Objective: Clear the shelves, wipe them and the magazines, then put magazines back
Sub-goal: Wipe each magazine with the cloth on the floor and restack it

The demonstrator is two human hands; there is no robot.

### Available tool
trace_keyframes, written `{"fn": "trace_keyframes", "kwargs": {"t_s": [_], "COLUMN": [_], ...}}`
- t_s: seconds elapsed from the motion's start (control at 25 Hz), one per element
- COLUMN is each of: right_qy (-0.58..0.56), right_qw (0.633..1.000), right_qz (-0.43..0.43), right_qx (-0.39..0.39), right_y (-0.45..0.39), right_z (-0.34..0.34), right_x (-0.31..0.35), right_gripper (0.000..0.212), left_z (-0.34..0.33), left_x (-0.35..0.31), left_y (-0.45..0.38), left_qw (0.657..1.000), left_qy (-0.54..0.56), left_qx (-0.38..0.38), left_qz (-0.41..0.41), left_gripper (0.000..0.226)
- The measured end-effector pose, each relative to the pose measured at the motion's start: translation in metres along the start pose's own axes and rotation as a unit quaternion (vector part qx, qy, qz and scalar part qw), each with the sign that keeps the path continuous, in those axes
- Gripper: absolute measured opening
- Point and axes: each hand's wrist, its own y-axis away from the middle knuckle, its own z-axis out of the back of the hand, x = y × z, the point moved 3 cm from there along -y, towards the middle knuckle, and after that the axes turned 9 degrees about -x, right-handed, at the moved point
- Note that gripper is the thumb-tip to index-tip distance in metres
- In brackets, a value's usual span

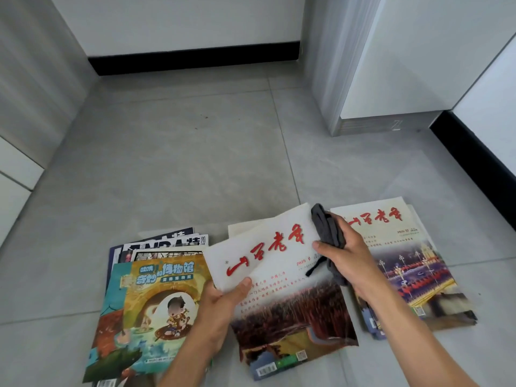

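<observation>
Head view, looking down at a grey tiled floor (173, 152). Left hand (220, 305) grips the left edge of a white-topped magazine (282, 275) with red brush-style title, thumb on the cover, fingers underneath; the magazine is tilted, top edge raised toward the camera's far side. Right hand (346, 255) holds a bunched dark grey cloth (328, 233), fingers curled round it, and presses it on the upper right part of that cover. A dark cord from the cloth hangs across the cover.

Left of the held magazine: a fanned pile on the floor, with a cartoon-cover magazine (148, 308) in yellow and teal on top, and black-and-white titled issues (167, 247) poking out behind it. The left forearm crosses the pile's lower right corner.

Right of the held magazine: a second stack (413, 263) flat on the floor, top issue with the same red title and a night scene of red lights; its left side is covered by the right wrist.

Behind: white cabinet panels with a black plinth (195, 61) and a silver-edged unit (371, 124) at upper right. No shelves visible in this frame.
</observation>
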Motion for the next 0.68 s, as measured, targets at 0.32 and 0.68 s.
{"fn": "trace_keyframes", "kwargs": {"t_s": [0.32,0.68], "right_qy": [0.03,0.08], "right_qw": [0.998,0.986], "right_qz": [-0.016,0.024], "right_qx": [0.062,0.143], "right_y": [0.001,0.007], "right_z": [0.02,0.004], "right_x": [0.01,0.018], "right_gripper": [0.053,0.053], "left_z": [0.027,-0.007], "left_x": [-0.031,-0.055], "left_y": [-0.016,-0.003], "left_qw": [0.954,0.89], "left_qy": [-0.226,-0.379], "left_qx": [0.184,0.252], "left_qz": [0.064,0.019], "left_gripper": [0.08,0.018]}}
